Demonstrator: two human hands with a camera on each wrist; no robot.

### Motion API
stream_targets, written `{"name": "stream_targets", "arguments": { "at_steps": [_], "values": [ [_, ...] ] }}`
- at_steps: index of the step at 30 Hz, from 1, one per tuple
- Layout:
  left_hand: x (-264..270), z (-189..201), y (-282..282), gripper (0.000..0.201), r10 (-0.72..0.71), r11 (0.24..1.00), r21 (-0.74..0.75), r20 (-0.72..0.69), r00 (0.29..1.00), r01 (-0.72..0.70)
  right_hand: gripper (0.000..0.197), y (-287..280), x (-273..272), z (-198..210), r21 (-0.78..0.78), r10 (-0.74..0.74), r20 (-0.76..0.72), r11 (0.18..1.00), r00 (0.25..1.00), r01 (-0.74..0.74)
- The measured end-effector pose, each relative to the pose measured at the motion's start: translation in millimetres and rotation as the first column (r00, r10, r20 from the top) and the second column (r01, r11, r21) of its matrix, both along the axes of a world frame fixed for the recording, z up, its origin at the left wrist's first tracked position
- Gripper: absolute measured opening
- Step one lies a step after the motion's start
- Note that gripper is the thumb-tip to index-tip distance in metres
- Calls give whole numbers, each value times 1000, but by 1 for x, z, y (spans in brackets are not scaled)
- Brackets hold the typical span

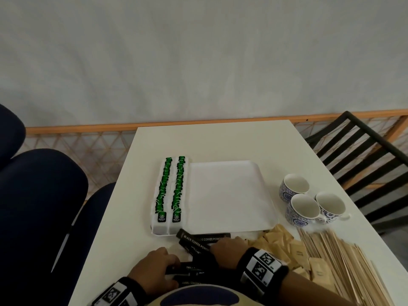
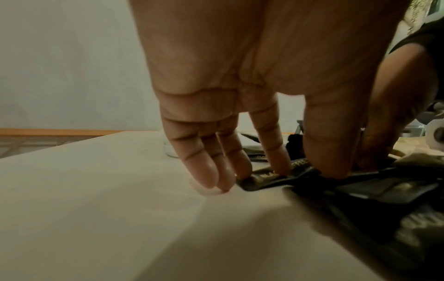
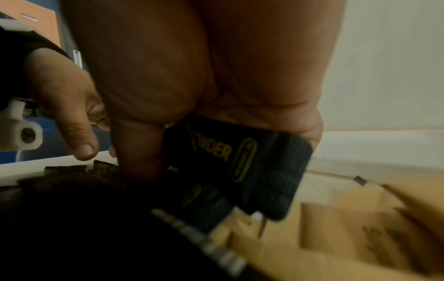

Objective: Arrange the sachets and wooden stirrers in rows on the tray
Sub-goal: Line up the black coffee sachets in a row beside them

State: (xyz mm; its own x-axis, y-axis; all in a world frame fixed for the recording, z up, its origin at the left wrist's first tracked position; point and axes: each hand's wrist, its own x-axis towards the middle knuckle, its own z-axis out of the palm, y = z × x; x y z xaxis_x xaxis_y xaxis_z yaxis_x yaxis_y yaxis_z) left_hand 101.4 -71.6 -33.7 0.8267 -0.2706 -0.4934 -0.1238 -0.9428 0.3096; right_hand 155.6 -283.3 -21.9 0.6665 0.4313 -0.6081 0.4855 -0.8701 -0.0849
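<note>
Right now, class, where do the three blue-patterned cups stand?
In the head view, the cups cluster at the right of the table, just right of the white tray and beyond the wooden stirrers.

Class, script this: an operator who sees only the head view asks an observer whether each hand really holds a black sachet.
Operator: Is the right hand holding anything?
Observer: Yes; the right wrist view shows it pinching a tilted black sachet.
Operator: And the left hand?
Observer: The left wrist view shows straight fingertips pressing a second sachet flat against the table.
</note>
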Motion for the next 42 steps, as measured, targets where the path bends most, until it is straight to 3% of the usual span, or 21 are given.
{"name": "stream_targets", "arguments": {
  "at_steps": [6,14,21,25,27,29,32,33,37,42],
  "values": [
    [1,-3,3,40,0,1000,-22,-3,1000,0,34,1,1,2,-23,43,-11,999,999,-43],
    [2,0,4,21,-2,999,-44,-1,1000,2,32,-5,6,8,-16,74,-10,997,997,-74],
    [14,21,6,15,124,981,-148,-27,992,-126,32,-18,21,46,212,51,-133,977,990,-22],
    [30,41,7,25,179,937,-297,-48,983,-185,31,-20,38,68,298,1,-133,954,991,39],
    [38,48,4,44,220,868,-432,-109,969,-246,29,-16,43,77,358,-28,-172,929,985,89],
    [45,53,-2,73,233,720,-612,-229,945,-326,26,-10,46,82,410,-37,-213,903,976,124],
    [55,59,-17,67,224,449,-774,-386,895,-446,26,5,48,81,449,2,-238,887,971,108],
    [57,61,-22,65,246,409,-787,-393,886,-462,28,9,50,79,446,18,-236,890,972,92],
    [68,61,-32,53,331,374,-797,-363,871,-475,35,19,59,69,429,32,-212,901,977,63],
    [79,47,-32,48,398,191,-799,-468,789,-570,33,20,75,74,512,29,-292,849,956,131]
  ]
}}
